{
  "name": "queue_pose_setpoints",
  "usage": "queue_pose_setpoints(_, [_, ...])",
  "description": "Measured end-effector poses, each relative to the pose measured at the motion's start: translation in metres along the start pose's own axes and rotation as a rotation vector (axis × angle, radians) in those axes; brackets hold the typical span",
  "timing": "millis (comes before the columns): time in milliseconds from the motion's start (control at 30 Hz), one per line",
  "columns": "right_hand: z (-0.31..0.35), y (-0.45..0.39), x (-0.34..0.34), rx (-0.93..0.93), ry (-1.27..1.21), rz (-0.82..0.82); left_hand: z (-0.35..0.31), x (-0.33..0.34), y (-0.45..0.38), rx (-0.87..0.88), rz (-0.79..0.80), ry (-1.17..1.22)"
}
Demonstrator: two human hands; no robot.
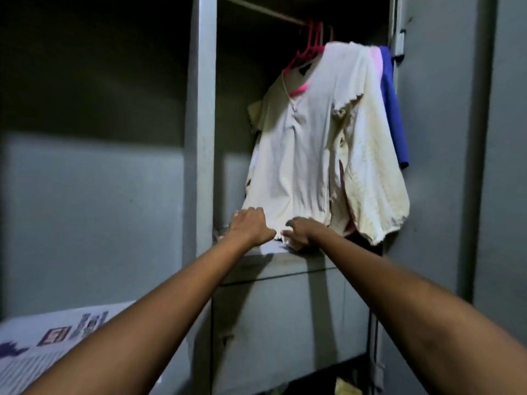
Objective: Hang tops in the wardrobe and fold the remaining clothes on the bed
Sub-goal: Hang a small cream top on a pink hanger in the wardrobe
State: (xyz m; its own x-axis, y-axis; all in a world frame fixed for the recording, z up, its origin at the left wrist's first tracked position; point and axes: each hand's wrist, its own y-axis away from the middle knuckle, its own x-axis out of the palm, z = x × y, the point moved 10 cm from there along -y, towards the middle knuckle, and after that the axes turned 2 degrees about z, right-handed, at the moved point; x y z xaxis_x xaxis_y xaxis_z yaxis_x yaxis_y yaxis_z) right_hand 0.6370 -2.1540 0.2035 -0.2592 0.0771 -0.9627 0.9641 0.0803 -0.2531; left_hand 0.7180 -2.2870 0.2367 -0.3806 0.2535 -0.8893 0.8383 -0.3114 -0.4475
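Two bare hands reach to the hem of one cream top [299, 155]. The left hand [251, 225] is curled closed with its knuckles up, pinching the lower left edge of the fabric; the right hand [302, 233], just beside it, is bent with fingers tucked under the scalloped hem, gripping it against the shelf [285, 256] directly below both hands. The cloth above the hands is soft, ribbed and wrinkled, with short sleeves and frilled edges. Higher up it hangs on a pink plastic hanger [306, 51], and about three such thin hangers hook over one straight rail [265, 11]. To the right of the right hand a second cream garment [373, 172] of coarser weave hangs, then a pale pink strip [376, 58] and one smooth blue garment [395, 109] at the far side. All sit inside the grey wardrobe [201, 109], flat-panelled and matte. Low and to the left of the left arm lies one printed paper sheet [42, 343]
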Motion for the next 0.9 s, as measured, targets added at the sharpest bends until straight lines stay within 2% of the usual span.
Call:
queue_pose_setpoints(133, [0.017,0.053,-0.006,-0.04,-0.021,-0.009,-0.029,0.008,0.037,-0.013,0.045,0.076])
queue_pose_setpoints(333, [0.024,0.145,0.009,-0.055,-0.044,-0.005,-0.081,0.013,0.107,0.011,0.075,0.039])
queue_pose_setpoints(467, [0.023,0.228,0.048,-0.046,-0.038,0.098,-0.119,0.036,0.171,0.032,0.16,0.016])
queue_pose_setpoints(733, [0.005,0.406,0.146,0.019,-0.19,0.285,-0.175,0.145,0.322,0.13,0.475,-0.037])
queue_pose_setpoints(900, [-0.025,0.523,0.223,0.125,-0.249,0.441,-0.213,0.218,0.414,0.198,0.696,-0.048])
